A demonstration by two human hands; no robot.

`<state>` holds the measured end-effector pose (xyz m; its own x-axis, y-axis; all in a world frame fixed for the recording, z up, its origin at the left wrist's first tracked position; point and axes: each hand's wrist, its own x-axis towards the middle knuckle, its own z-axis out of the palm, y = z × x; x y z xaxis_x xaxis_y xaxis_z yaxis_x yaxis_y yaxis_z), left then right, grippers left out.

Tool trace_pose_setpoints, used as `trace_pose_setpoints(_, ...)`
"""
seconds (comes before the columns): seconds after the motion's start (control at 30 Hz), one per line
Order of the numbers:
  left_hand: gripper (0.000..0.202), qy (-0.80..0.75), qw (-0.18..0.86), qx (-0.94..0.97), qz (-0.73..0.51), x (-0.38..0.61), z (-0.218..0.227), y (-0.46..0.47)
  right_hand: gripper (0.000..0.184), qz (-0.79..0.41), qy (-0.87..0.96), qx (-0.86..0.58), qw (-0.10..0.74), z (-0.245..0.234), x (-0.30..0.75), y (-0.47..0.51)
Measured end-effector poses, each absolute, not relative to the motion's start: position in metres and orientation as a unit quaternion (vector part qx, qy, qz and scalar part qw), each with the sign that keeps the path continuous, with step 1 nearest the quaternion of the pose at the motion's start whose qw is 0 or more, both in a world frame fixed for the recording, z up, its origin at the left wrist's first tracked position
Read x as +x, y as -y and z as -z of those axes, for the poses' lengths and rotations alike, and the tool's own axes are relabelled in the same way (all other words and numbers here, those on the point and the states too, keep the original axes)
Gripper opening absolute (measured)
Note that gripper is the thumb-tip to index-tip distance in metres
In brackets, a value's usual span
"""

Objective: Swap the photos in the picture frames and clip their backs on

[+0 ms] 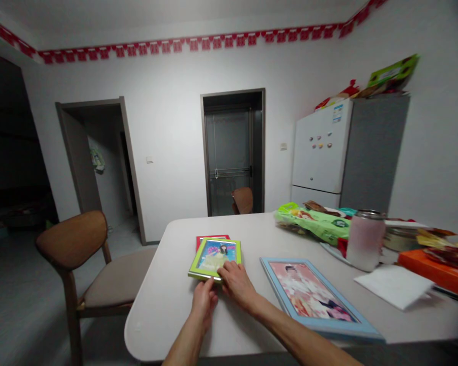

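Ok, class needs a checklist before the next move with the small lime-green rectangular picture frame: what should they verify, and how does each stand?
1. Both hands on the small lime-green rectangular picture frame: ok; left hand at its near edge, right hand at its near right corner.
2. Picture side up: ok.
3. Red-bordered picture frame uncovered: not ok; the green one overlaps most of it.
4. Large light-blue rectangular picture frame apart from the green one: ok, it lies to the right.
5. Right forearm off the blue frame: cannot tell; it crosses in front of it in this view.
6. Pink-and-white jar with metal lid upright: ok.
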<state>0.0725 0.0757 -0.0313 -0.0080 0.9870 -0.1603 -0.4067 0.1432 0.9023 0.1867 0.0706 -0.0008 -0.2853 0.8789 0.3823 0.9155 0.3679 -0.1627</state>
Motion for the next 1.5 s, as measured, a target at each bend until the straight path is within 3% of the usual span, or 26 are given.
trace_pose_setpoints(0.1, 0.022, -0.384, 0.602, 0.311, -0.627, 0.073, 0.026, -0.064, 0.027, -0.011, 0.815, -0.522, 0.25, 0.003, 0.187, -0.041)
trace_pose_setpoints(0.23, 0.03, -0.35, 0.568, 0.325, -0.671, 0.076, 0.01, -0.031, 0.041, -0.195, 0.726, -0.516, 0.411, -0.007, 0.193, -0.017)
trace_pose_setpoints(0.4, 0.038, -0.351, 0.421, 0.589, -0.594, 0.076, -0.019, 0.026, 0.055, -0.443, 0.472, -0.497, 0.577, -0.041, 0.204, 0.003)
trace_pose_setpoints(0.5, 0.047, -0.314, 0.271, 0.752, -0.513, 0.075, -0.015, 0.047, 0.052, -0.54, 0.405, -0.437, 0.595, -0.046, 0.213, 0.018)
trace_pose_setpoints(0.63, 0.058, -0.267, 0.136, 0.874, -0.383, 0.075, 0.015, 0.053, 0.038, -0.592, 0.422, -0.424, 0.541, -0.029, 0.226, 0.027)
trace_pose_setpoints(0.77, 0.048, -0.311, 0.179, 0.889, -0.284, 0.082, 0.034, 0.053, 0.033, -0.533, 0.492, -0.507, 0.467, 0.0, 0.239, 0.016)
trace_pose_setpoints(0.97, 0.037, -0.382, 0.288, 0.844, -0.243, 0.093, 0.031, 0.059, 0.034, -0.286, 0.611, -0.652, 0.346, 0.026, 0.246, -0.003)
trace_pose_setpoints(1.17, 0.049, -0.363, 0.307, 0.849, -0.23, 0.075, 0.025, 0.057, 0.026, -0.142, 0.675, -0.673, 0.266, 0.03, 0.245, -0.004)
trace_pose_setpoints(1.37, 0.052, -0.527, 0.238, 0.753, -0.313, 0.036, 0.03, 0.028, 0.027, -0.016, 0.718, -0.659, 0.222, 0.026, 0.23, -0.006)
trace_pose_setpoints(1.5, 0.057, -0.56, 0.254, 0.711, -0.341, 0.023, 0.04, 0.012, 0.025, 0.012, 0.742, -0.637, 0.21, 0.023, 0.202, -0.021)
